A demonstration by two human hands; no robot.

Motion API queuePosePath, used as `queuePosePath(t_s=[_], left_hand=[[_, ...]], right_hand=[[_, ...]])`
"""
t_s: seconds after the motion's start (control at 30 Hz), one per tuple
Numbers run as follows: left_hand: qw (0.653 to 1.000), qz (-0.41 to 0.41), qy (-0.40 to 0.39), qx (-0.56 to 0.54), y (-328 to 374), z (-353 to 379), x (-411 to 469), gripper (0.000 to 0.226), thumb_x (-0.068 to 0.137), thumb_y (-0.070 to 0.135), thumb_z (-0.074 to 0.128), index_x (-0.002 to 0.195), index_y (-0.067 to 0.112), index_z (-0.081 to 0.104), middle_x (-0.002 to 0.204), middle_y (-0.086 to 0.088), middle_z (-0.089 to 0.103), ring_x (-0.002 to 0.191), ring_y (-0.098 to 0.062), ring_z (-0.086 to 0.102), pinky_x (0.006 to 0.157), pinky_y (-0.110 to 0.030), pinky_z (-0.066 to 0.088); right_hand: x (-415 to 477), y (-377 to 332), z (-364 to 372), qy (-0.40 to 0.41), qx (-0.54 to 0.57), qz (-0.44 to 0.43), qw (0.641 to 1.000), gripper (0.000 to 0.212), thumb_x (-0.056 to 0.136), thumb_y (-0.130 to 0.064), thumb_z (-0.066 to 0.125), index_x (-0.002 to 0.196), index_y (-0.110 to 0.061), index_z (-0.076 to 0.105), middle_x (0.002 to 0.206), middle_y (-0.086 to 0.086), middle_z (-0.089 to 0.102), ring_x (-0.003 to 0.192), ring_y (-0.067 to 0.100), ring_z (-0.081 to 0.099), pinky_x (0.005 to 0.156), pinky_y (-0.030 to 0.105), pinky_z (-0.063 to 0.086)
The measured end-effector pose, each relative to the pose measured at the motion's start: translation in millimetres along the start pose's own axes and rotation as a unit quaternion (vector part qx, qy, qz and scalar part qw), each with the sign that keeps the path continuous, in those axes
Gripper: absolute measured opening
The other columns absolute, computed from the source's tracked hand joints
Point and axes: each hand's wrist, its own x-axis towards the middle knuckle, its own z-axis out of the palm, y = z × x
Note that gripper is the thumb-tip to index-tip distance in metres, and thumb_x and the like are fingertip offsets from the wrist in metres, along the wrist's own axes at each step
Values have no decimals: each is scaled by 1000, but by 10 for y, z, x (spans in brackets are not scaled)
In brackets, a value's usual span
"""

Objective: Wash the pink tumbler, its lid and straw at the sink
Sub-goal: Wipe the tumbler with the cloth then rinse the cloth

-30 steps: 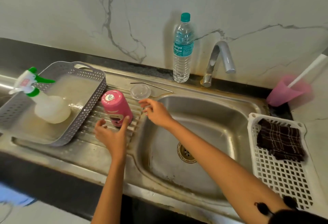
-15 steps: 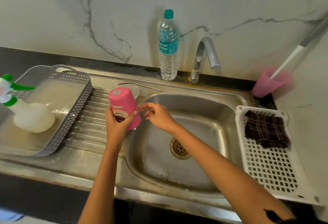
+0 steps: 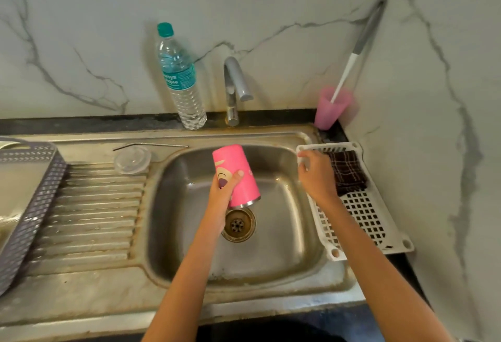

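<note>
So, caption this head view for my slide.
Left hand holds the pink tumbler mouth-down over the sink; right hand at the white tray.

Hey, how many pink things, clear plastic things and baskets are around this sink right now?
Pink: 2, the tumbler and the cup.
Clear plastic: 2, the lid and the water bottle.
Baskets: 2, the grey basket and the white basket.
Total: 6.

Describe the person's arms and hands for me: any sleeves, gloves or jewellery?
The left hand and right hand wear no gloves, and the forearms behind them are bare, with no sleeve in view. No ring, watch or bracelet shows on either. The left thumbnail looks short and unpainted.
</note>
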Motion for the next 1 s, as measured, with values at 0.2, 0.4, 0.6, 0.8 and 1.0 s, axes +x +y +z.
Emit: queuePosePath(t_s=[0.2,0.4,0.6,0.8,1.0], left_hand=[[998,-41,-32,-33,7,97,21,81,62,56,81,129,23,52,121,-13,68,111,-33,65,98,-54,51],[995,-71,-42,-62,15,82,-1,89,63,61,78,135,20,49,121,-15,68,111,-34,65,99,-55,49],[989,-95,-47,-104,-6,38,-23,69,77,57,70,130,18,51,115,-13,71,106,-29,68,93,-47,53],[980,-112,-32,-163,44,-4,-61,65,83,58,63,129,13,54,109,-14,70,101,-30,67,91,-46,53],[979,-117,-42,-164,99,-13,-49,76,75,56,73,133,13,51,120,-19,66,107,-34,63,104,-51,44]], right_hand=[[62,288,-86,-55,-178,161,969,60,93,-53,45,137,-11,41,146,16,35,134,39,30,107,61,23],[83,371,-99,-69,-242,137,958,56,97,-38,50,148,-25,32,146,22,36,130,42,38,104,60,32],[175,325,-186,-37,-297,86,950,43,96,-14,53,138,-11,42,114,17,64,101,33,64,82,45,52],[189,197,-416,117,-169,54,977,32,93,-10,58,124,-7,59,106,17,69,96,33,65,77,42,54],[-125,-588,-411,91,-7,-97,991,41,91,-14,61,131,-21,57,103,2,70,84,14,67,75,20,51]])
